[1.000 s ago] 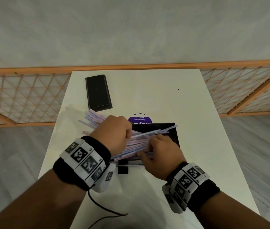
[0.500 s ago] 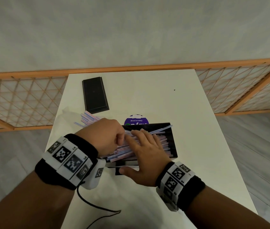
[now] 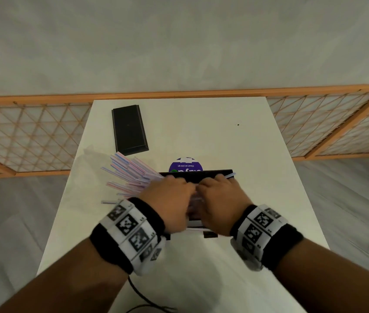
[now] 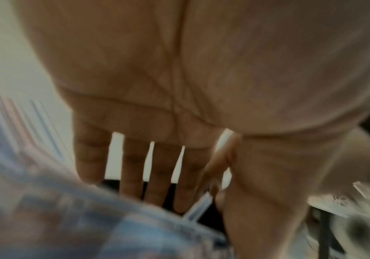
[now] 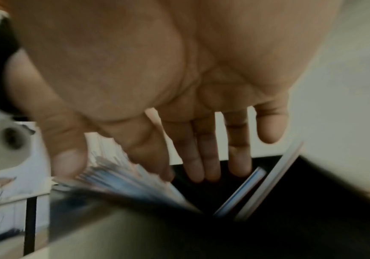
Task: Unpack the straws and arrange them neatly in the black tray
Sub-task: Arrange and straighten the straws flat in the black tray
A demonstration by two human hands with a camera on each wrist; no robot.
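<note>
Head view: the straws are thin, pale tubes striped in pink and blue; a loose sheaf of them fans out to the left over the white table, while the rest of the bundle runs under your hands into the black tray near the table's middle. One straw tip pokes out past the tray's right end. Your left hand and right hand lie side by side, palms down, on the straws over the tray, wrists toward you, each wrist wearing a marker band. A purple round label shows just behind the tray, and a black lid lies well apart at the far left of the table. Left wrist view: the picture is blurred; your left hand shows its palm with the fingers straight and slightly spread, released rather than gripping, their tips touching the tray's dark edge, with the straws lying beneath the palm. Right wrist view: your right hand is likewise flat, the fingers extended and unclenched, their tips reaching down into the tray; the striped straws lie fanned under the thumb and first finger, and two straws lie apart, slanting just beside the ring finger.
</note>
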